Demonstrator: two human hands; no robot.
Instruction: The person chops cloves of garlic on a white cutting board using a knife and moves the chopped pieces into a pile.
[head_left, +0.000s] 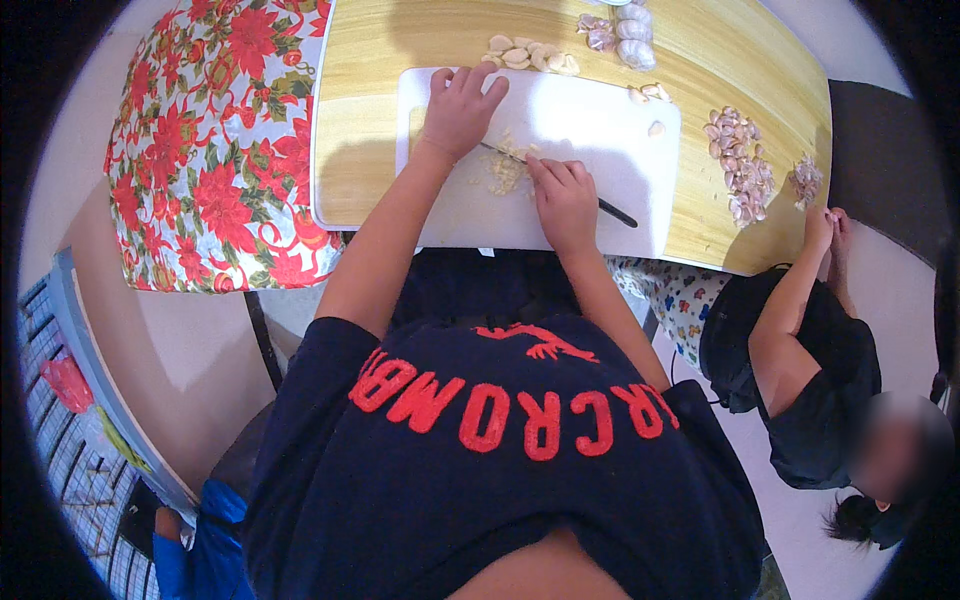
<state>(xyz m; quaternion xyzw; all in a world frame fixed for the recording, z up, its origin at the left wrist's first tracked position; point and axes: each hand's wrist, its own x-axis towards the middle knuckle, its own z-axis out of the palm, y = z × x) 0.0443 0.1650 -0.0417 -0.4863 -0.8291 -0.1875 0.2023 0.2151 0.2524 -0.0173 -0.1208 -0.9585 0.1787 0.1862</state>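
Note:
A white cutting board (630, 165) lies on the wooden table, with chopped garlic (506, 172) near its middle. My right hand (562, 195) is closed around a knife (616, 213); its black handle sticks out behind the palm and the blade points left across the garlic. My left hand (461, 109) is by the blade's far end at the board's upper left, fingers spread; whether its palm touches the blade is hidden. Peeled garlic cloves (525, 56) lie just beyond the board's far edge. One clove (656, 129) rests on the board's right part.
Unpeeled garlic cloves (739, 161), garlic skins (806, 182) and whole garlic bulbs (636, 41) lie on the wooden table (360, 172). Another person (810, 360) is at the right, hands at the table's edge. A poinsettia-patterned tablecloth (217, 150) covers the surface at left.

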